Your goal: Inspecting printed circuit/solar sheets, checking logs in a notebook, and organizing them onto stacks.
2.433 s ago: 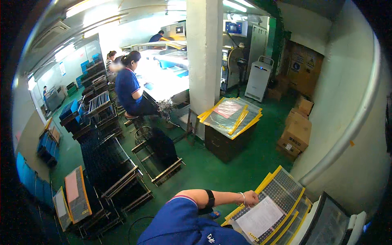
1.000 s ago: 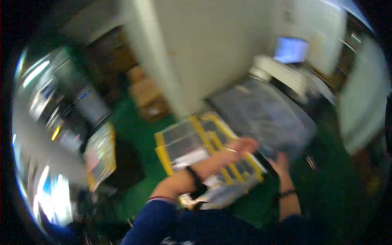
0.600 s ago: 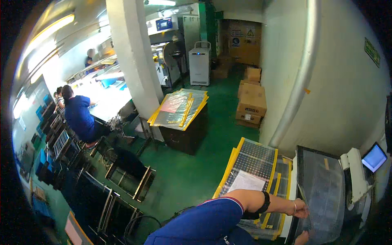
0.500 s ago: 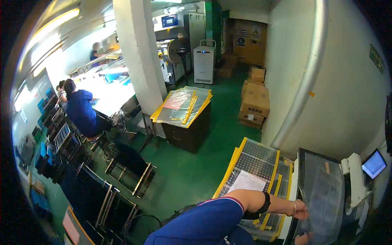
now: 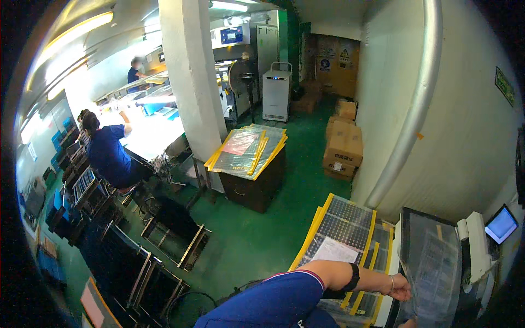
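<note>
My left arm, in a blue sleeve with a black band and a bracelet, reaches across to the right. My left hand (image 5: 400, 287) is closed, its fingers curled at the left edge of a translucent grey sheet (image 5: 435, 268). The sheet lies over a dark-framed flat machine bed (image 5: 406, 240). Below, only a small part of my right hand (image 5: 409, 323) shows near the same edge; its fingers are mostly hidden. Left of the bed lie yellow-edged dotted sheets (image 5: 350, 218) in a stack, with a white paper (image 5: 336, 250) on top, partly behind my arm.
A small screen (image 5: 501, 224) and a white machine head (image 5: 474, 246) stand right of the bed. Ahead are a dark cabinet with more yellow-edged sheets (image 5: 240, 150), cardboard boxes (image 5: 343, 145) and a white pillar (image 5: 191, 71). People (image 5: 109, 153) work at a bright table; racks (image 5: 178, 240) stand left.
The view has tilted slightly, so the room sits a little lower. My left hand stays at the sheet's edge; my right hand shows less. The seated person in blue has raised an arm.
</note>
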The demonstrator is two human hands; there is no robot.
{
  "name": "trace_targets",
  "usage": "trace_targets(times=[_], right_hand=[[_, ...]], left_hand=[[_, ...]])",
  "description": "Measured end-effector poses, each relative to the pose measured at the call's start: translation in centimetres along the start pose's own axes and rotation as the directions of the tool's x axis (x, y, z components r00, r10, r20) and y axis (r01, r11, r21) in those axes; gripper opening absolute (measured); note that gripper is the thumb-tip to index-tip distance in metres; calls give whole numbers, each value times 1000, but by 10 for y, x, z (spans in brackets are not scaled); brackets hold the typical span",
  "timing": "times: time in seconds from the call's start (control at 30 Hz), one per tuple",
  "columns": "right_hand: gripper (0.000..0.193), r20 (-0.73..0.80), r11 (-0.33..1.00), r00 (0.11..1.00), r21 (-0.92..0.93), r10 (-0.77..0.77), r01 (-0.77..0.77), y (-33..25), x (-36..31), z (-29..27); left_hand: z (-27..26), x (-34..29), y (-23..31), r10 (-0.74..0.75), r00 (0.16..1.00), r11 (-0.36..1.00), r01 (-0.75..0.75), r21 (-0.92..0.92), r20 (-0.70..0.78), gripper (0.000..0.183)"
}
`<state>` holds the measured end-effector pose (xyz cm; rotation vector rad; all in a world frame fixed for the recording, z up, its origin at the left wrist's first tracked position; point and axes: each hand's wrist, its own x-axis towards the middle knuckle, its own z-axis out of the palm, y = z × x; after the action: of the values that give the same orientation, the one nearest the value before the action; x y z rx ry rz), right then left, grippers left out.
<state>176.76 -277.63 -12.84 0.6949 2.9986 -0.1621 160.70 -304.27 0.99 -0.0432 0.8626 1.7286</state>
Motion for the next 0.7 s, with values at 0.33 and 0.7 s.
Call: trace_targets(times=[0.33,0.7], right_hand=[[35,-429,972,903,-203,23,-120,-60,-67,-39],[8,-513,860,858,449,26,242,-166,-138,-49]], left_hand=[[2,31,-31,-57,982,994,39,103,180,9],[2,9,-76,-103,950,874,228,428,-295,21]])
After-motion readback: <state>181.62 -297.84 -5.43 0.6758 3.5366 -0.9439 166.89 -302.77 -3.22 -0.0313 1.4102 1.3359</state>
